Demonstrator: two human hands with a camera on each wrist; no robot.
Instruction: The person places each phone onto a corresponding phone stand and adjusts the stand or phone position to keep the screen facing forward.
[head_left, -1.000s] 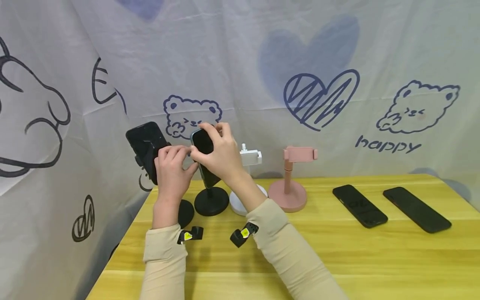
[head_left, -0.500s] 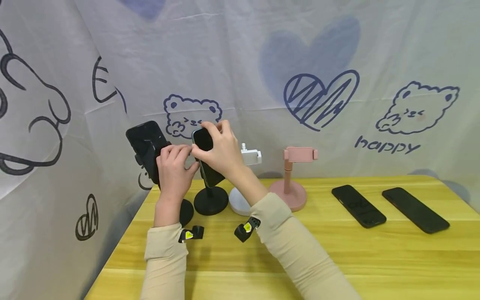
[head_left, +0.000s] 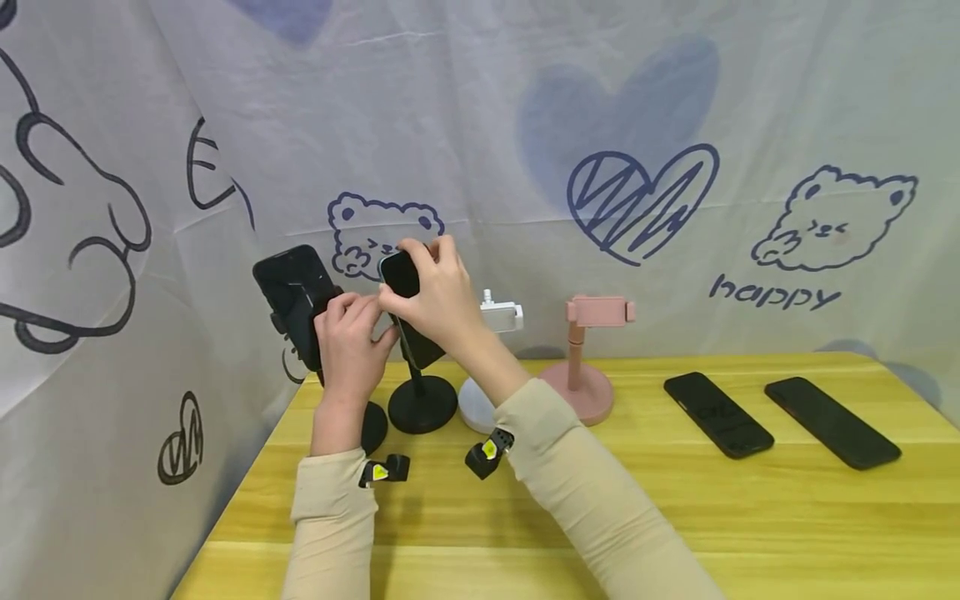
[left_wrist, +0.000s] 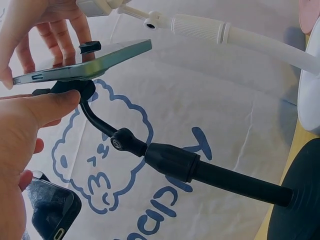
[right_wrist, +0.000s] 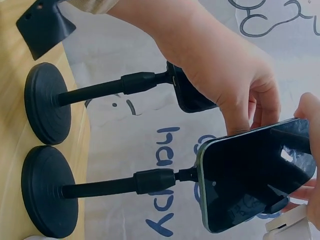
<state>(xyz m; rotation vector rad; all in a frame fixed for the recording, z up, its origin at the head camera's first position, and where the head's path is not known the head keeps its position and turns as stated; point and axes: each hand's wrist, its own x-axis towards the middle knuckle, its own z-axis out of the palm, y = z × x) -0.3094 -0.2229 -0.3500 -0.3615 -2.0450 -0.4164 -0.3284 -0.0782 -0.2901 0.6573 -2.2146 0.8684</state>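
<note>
A dark-screened phone with a pale green edge (right_wrist: 250, 175) leans at a tilt in the clamp (left_wrist: 75, 91) of a black phone stand (head_left: 422, 406). My right hand (head_left: 442, 296) grips this phone by its long edges, thumb on the near side and fingers across the other. At the clamp behind the phone, my left hand (head_left: 351, 342) pinches with its thumb, as the left wrist view shows; its fingertips are partly hidden. Just left of that hand, another black phone (head_left: 295, 292) sits tilted in a second black stand (right_wrist: 47, 103).
A white stand (head_left: 480, 404), partly behind the right forearm, and a pink stand (head_left: 576, 392) continue the row. Two black phones (head_left: 718, 414) (head_left: 832, 422) lie flat on the wooden table (head_left: 675, 525) at the right. A printed cloth (head_left: 495, 142) hangs behind and left.
Both hands keep their hold. The phone's top and the right hand have shifted very slightly left; the left hand sits a touch further right than a second ago.
</note>
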